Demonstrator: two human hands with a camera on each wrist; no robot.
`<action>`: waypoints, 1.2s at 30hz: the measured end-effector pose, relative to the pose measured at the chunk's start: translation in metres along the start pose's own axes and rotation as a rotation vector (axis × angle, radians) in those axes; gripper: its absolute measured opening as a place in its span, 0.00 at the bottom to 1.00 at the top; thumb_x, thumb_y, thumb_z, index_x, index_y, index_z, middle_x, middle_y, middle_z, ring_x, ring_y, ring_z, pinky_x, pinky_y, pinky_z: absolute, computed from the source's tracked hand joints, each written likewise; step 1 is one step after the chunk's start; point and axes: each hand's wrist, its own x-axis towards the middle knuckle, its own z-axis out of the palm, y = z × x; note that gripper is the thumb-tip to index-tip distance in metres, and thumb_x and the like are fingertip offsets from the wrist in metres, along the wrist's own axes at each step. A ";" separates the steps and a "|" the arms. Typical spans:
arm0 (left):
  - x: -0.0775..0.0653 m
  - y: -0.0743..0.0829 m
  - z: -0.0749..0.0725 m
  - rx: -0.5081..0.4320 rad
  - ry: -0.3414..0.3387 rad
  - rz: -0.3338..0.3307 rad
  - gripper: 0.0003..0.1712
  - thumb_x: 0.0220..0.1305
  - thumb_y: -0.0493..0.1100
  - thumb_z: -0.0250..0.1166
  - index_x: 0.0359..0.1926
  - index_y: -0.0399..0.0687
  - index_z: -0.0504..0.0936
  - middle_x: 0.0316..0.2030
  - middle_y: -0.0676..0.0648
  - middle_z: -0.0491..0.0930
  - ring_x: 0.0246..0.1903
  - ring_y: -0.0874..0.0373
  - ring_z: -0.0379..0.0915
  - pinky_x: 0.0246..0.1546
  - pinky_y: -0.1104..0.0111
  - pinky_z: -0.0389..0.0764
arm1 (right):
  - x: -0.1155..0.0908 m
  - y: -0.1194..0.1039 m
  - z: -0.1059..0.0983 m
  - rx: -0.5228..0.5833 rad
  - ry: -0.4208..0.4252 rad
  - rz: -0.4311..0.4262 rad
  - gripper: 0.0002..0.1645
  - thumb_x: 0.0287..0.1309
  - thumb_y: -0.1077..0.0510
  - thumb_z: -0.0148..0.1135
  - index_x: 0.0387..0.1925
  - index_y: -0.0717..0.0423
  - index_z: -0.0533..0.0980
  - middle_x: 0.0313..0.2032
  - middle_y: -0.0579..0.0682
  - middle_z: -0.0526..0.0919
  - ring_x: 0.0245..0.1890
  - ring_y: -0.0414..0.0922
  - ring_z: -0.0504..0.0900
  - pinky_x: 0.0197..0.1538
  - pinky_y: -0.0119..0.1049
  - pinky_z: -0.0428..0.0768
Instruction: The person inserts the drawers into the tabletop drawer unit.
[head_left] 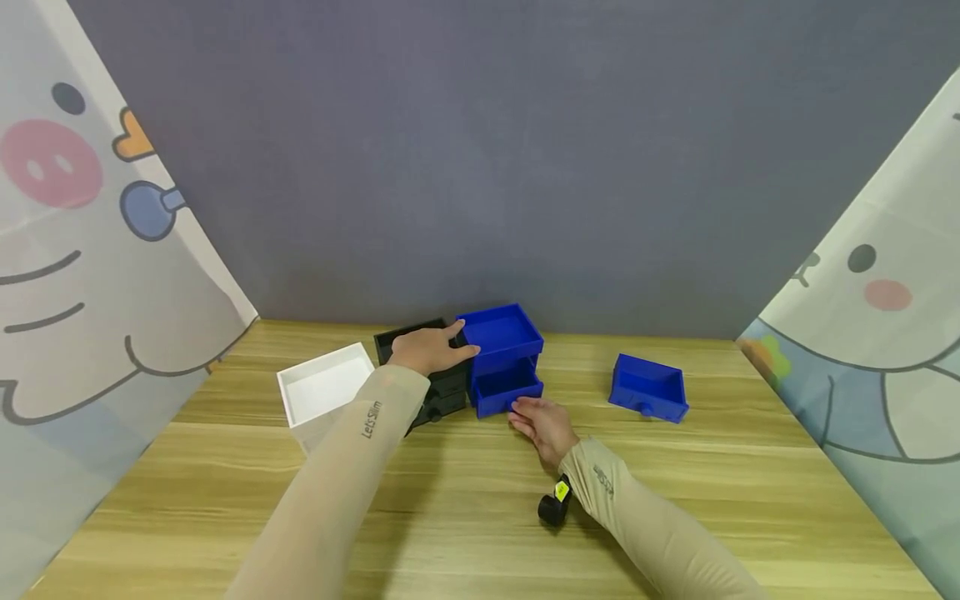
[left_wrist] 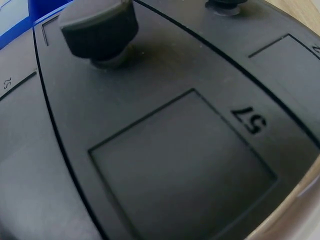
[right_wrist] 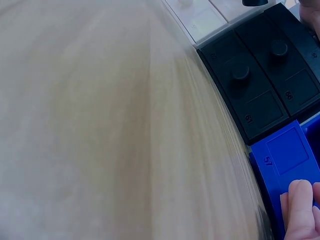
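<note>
A blue drawer cabinet (head_left: 501,332) stands against a black drawer cabinet (head_left: 442,402) at the back of the table. Its lower blue drawer (head_left: 498,406) is pulled partly out, and the slot above it has no drawer. My right hand (head_left: 546,427) pinches the front of that drawer, where its fingers (right_wrist: 300,200) cover the knob. Over the black cabinet's top lies my left hand (head_left: 429,348), thumb and forefinger spread to the blue cabinet's left edge. The left wrist view shows black drawer fronts with knobs (left_wrist: 100,30), one marked 57.
To the right, a separate blue drawer (head_left: 648,387) sits on the wooden table (head_left: 480,533), knob toward me. A white drawer cabinet (head_left: 326,387) stands left of the black one, partly behind my left sleeve. A grey wall (head_left: 480,167) rises behind.
</note>
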 end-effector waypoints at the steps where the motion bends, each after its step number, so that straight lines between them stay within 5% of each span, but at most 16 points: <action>1: 0.000 0.000 0.000 -0.001 0.001 -0.001 0.45 0.61 0.78 0.43 0.75 0.72 0.45 0.23 0.47 0.76 0.12 0.58 0.51 0.17 0.66 0.54 | 0.002 0.001 0.000 0.000 -0.008 -0.011 0.20 0.61 0.72 0.57 0.54 0.79 0.69 0.33 0.55 0.85 0.28 0.39 0.83 0.36 0.27 0.80; 5: 0.000 0.000 0.001 0.003 0.006 -0.009 0.45 0.61 0.78 0.43 0.74 0.72 0.45 0.22 0.47 0.75 0.13 0.57 0.54 0.18 0.65 0.54 | 0.014 0.008 -0.004 0.056 -0.074 -0.077 0.17 0.59 0.70 0.60 0.49 0.77 0.73 0.34 0.56 0.85 0.29 0.40 0.84 0.36 0.28 0.81; 9: 0.001 0.000 0.003 0.008 0.004 -0.012 0.45 0.61 0.78 0.42 0.75 0.72 0.44 0.25 0.48 0.77 0.15 0.56 0.58 0.20 0.65 0.56 | 0.007 0.000 0.005 0.023 -0.003 -0.052 0.18 0.61 0.72 0.57 0.51 0.78 0.70 0.34 0.54 0.85 0.27 0.38 0.83 0.35 0.27 0.80; 21: -0.002 0.003 0.004 -0.011 0.029 -0.014 0.44 0.62 0.77 0.43 0.74 0.73 0.46 0.52 0.46 0.79 0.21 0.53 0.71 0.24 0.64 0.62 | 0.013 -0.002 0.011 0.019 0.019 -0.039 0.19 0.61 0.74 0.54 0.53 0.81 0.68 0.30 0.53 0.84 0.25 0.38 0.83 0.32 0.26 0.80; 24: -0.003 0.003 0.004 -0.006 0.033 -0.016 0.44 0.62 0.77 0.43 0.74 0.73 0.46 0.50 0.46 0.80 0.23 0.53 0.72 0.25 0.63 0.63 | 0.017 -0.001 0.012 0.011 0.027 -0.038 0.20 0.62 0.74 0.53 0.54 0.81 0.68 0.30 0.52 0.83 0.25 0.37 0.83 0.32 0.25 0.80; 31: -0.003 0.003 0.002 0.000 0.029 -0.022 0.43 0.62 0.76 0.43 0.74 0.72 0.45 0.28 0.49 0.78 0.19 0.54 0.67 0.22 0.64 0.61 | 0.021 -0.001 0.012 0.012 0.034 -0.035 0.21 0.61 0.73 0.55 0.54 0.80 0.68 0.32 0.54 0.84 0.26 0.38 0.83 0.33 0.27 0.80; 36: -0.003 0.003 0.002 -0.009 0.023 -0.020 0.43 0.63 0.76 0.43 0.74 0.73 0.45 0.26 0.49 0.77 0.16 0.56 0.63 0.21 0.65 0.60 | 0.022 -0.001 0.012 0.012 0.033 -0.035 0.19 0.60 0.73 0.55 0.53 0.79 0.69 0.31 0.53 0.84 0.26 0.39 0.83 0.33 0.27 0.81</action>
